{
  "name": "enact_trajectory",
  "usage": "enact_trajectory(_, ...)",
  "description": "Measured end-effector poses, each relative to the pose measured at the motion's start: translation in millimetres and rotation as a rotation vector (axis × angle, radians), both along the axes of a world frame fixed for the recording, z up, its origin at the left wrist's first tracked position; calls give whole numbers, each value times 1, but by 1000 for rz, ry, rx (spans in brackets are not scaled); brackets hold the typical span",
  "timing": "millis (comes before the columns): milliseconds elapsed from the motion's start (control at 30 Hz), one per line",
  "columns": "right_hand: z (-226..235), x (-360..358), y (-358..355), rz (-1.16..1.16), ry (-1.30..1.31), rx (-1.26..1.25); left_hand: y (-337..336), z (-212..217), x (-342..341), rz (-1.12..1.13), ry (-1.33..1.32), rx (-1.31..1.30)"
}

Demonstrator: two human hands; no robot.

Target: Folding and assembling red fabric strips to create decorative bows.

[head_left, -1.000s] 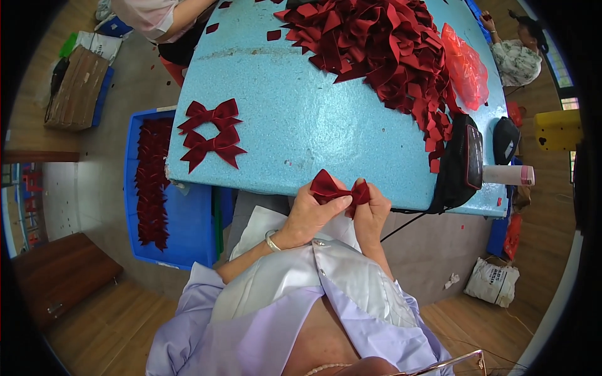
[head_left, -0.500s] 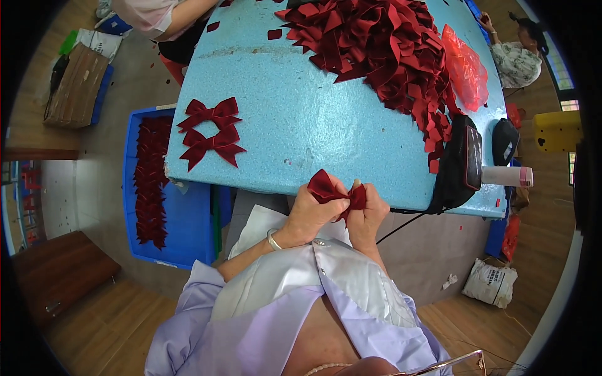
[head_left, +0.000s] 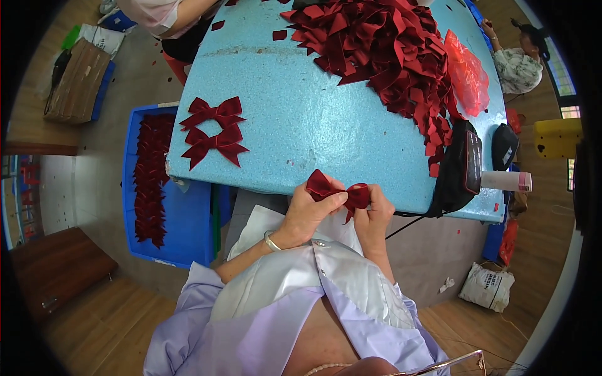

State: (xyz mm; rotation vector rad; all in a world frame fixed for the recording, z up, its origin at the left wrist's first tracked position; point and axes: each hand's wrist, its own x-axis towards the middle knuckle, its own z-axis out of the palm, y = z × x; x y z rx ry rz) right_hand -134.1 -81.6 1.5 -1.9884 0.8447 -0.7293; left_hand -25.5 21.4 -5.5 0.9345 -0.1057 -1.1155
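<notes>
The person is holding a dark red ribbon bow (head_left: 335, 191) with both hands, just at the near edge of the blue worktop (head_left: 326, 125). The left hand (head_left: 307, 213) is pinching the left side of the bow with its fingers closed on it. The right hand (head_left: 375, 213) is gripping the right side of the bow, with its fingers curled around it. A thin bracelet (head_left: 271, 241) is sitting on the left wrist.

Two finished bows (head_left: 213, 130) are lying side by side near the left edge of the worktop. A big pile of red ribbon pieces (head_left: 382, 56) is covering the far right part of the worktop. A red plastic bag (head_left: 467, 72) is lying at the right edge, touching the pile. A black bag (head_left: 461, 169) is sitting at the near right corner, and a white tube (head_left: 506, 182) is sticking out beside it.

A blue bin (head_left: 182, 225) is standing on the floor past the left edge of the worktop, with a row of red ribbon (head_left: 150, 178) in it. Another person (head_left: 166, 15) is sitting at the far left corner.
</notes>
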Motion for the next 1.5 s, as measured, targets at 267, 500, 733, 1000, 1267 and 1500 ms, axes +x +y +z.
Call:
enact_trajectory(267, -12, -15, 7, 0, -98, 309, -2, 4, -2, -60, -31, 17)
enact_trajectory(500, -8, -17, 7, 151, -32, 59, -2, -4, 12, 10, 65, -37)
enact_trajectory(733, 2, 0, -7, 96, -372, 672, -6, -3, 9, 4, -18, -10)
enact_trajectory(1000, -8, 17, -34, 12, -167, 522, -4, -20, 35, 36, -126, 62)
enact_trajectory(1267, -28, 27, -52, -60, 78, 53, 5, 3, 45, 136, -1450, 454)
enact_trajectory(1500, -25, 29, -58, 2, 202, -12, -30, -26, 12, 76, -1887, 206)
